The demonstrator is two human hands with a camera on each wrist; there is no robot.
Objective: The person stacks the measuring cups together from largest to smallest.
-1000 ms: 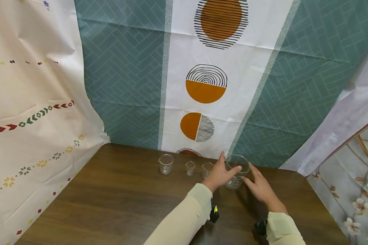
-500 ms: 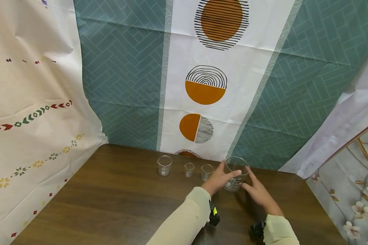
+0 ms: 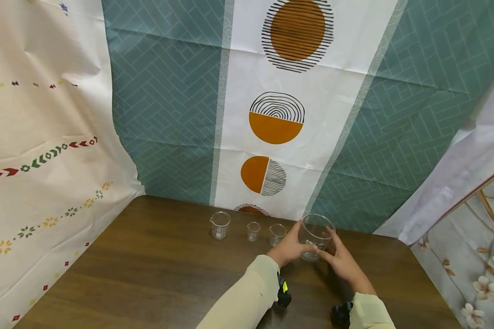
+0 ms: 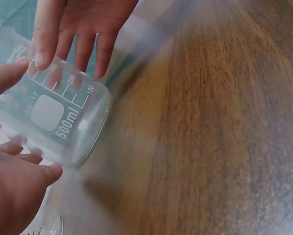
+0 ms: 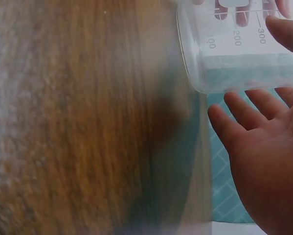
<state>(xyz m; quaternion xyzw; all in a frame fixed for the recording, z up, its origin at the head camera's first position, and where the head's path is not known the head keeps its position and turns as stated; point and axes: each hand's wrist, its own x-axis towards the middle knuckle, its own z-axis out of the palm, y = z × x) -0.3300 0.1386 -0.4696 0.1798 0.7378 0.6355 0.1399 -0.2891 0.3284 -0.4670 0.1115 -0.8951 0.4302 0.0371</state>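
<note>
A large clear glass beaker (image 3: 313, 235) stands upright between the two hands at the right of the row. Its white scale and 500ml mark show in the left wrist view on the beaker (image 4: 63, 115). My left hand (image 3: 289, 247) holds its left side, thumb across the front and fingers round the wall. From the right, my right hand (image 3: 345, 262) holds it with the thumb at the front and fingers along the far side. In the right wrist view the right hand (image 5: 268, 152) has fairly straight fingers against the glass. Whether the base touches the table cannot be told.
Left of the large beaker stand three smaller glass beakers: one close by (image 3: 277, 234), a tiny one (image 3: 253, 231) and a medium one (image 3: 220, 226). They stand near the back of the brown wooden table (image 3: 169, 269). A patterned cloth (image 3: 169, 114) hangs behind.
Both thumbs have come down across the beaker's front, almost meeting. The right hand has closed in on its side. The beaker has shifted little, and the smaller beakers keep their places.
</note>
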